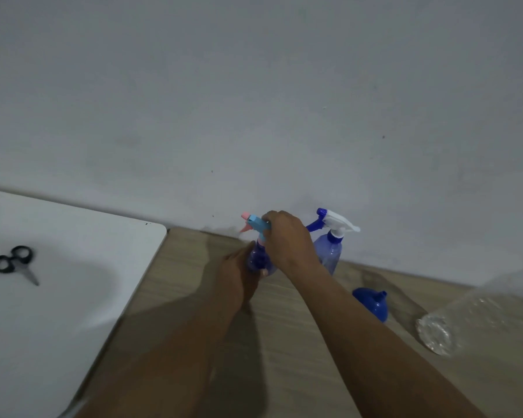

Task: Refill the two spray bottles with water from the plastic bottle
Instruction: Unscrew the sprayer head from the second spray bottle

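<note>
Pale grey wall filled the upper half of our view, and a wood-grain counter (pixel 175 285) ran beneath it. At nine o'clock a white board (pixel 82 251) sat beside the counter, with black-handled scissors (pixel 12 262) lying on it.

Near the centre, against the wall, our left hand (pixel 239 273) was wrapped round the body of the small spray bottle (pixel 256 257), holding it upright on the counter. Our right hand (pixel 287 236) was clasped over its pink-and-blue trigger head (pixel 254 225) from above. We judged this to be the unscrewing of that head, so the filling itself was not yet begun.

Just to the three o'clock side stood the second spray bottle (pixel 329 251), its white-and-blue head on, untouched. A blue funnel (pixel 370 303) rested mouth-down at four o'clock, near it. Far out at four o'clock the clear plastic bottle (pixel 477 312) appeared to lie on its side, base toward us; we could not tell how much water it held.

We expected the small bottle to be light and thin-walled, likely to dent or twist under a hard squeeze. So we thought the body should be held low and firmly while the turning was done at the collar under the head, not at the trigger. The plastic bottle would probably be soft and slippery, and best taken round its middle.
</note>
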{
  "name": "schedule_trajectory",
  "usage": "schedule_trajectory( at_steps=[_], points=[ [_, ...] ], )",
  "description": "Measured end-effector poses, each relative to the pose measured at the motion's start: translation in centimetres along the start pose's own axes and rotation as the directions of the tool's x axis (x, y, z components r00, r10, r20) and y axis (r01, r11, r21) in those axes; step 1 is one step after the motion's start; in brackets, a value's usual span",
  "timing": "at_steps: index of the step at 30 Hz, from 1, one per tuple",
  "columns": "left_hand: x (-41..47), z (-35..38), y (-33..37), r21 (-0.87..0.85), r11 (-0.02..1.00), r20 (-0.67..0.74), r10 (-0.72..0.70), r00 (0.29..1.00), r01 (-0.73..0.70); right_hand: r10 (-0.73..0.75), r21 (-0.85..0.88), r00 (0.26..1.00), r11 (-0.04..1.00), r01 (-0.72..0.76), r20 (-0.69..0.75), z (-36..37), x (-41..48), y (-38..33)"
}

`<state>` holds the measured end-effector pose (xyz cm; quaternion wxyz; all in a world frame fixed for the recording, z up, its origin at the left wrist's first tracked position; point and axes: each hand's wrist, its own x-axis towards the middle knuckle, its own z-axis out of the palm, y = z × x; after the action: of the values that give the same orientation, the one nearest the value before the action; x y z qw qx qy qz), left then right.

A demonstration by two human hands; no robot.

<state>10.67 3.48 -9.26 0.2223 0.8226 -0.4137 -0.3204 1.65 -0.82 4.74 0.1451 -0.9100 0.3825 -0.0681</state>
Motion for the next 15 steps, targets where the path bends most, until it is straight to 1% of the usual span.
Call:
schedule_trajectory(
  at_steps=[1, 3, 4, 6, 7, 8, 9, 12, 13, 15],
  points=[
    [-0.5, 0.1, 0.1, -0.026, 0.999, 0.037, 0.025, 0.999, -0.024, 0.006, -0.017, 1.000, 1.000, -0.006, 0.028, -0.1, -0.5, -0.1],
    [-1.9, 0.1, 0.6, -0.010, 0.997, 0.024, 0.080, 0.996, -0.080, -0.009, 0.024, 1.000, 1.000, 0.009, -0.005, -0.4, -1.5, 0.2],
    [-2.8, 0.3, 0.9, -0.039, 0.997, 0.014, 0.063, 0.998, -0.063, -0.022, 0.055, 1.000, 0.998, 0.023, -0.018, -0.7, -2.2, 0.1],
    [-5.1, 1.1, 0.7, -0.021, 0.998, -0.099, 0.062, 0.993, -0.064, -0.023, 0.105, 0.999, 0.994, 0.026, -0.033, -1.6, -4.0, 0.5],
    [-6.7, 1.3, 0.9, -0.052, 0.992, -0.178, 0.102, 0.979, -0.112, -0.008, 0.123, 0.999, 0.992, 0.012, -0.039, -1.9, -4.7, 0.8],
    [-8.2, 1.7, 1.2, -0.083, 0.984, -0.215, 0.138, 0.967, -0.158, -0.002, 0.138, 0.999, 0.990, 0.007, -0.038, -2.3, -5.7, 1.2],
    [-9.6, 2.1, 1.5, -0.127, 0.976, -0.225, 0.147, 0.963, -0.178, 0.006, 0.156, 0.999, 0.988, 0.000, -0.035, -2.6, -6.6, 1.5],
    [-12.7, 3.0, 3.2, -0.208, 0.955, -0.189, 0.171, 0.967, -0.209, 0.036, 0.217, 0.999, 0.976, -0.031, -0.022, -3.7, -9.6, 2.6],
    [-13.6, 3.4, 3.9, -0.275, 0.936, -0.183, 0.172, 0.968, -0.219, 0.046, 0.236, 0.999, 0.971, -0.039, -0.027, -4.0, -10.8, 3.2],
    [-15.1, 4.3, 5.2, -0.317, 0.914, -0.211, 0.193, 0.958, -0.254, 0.084, 0.297, 0.995, 0.953, -0.064, -0.057, -4.7, -12.9, 4.4]
  ],
)
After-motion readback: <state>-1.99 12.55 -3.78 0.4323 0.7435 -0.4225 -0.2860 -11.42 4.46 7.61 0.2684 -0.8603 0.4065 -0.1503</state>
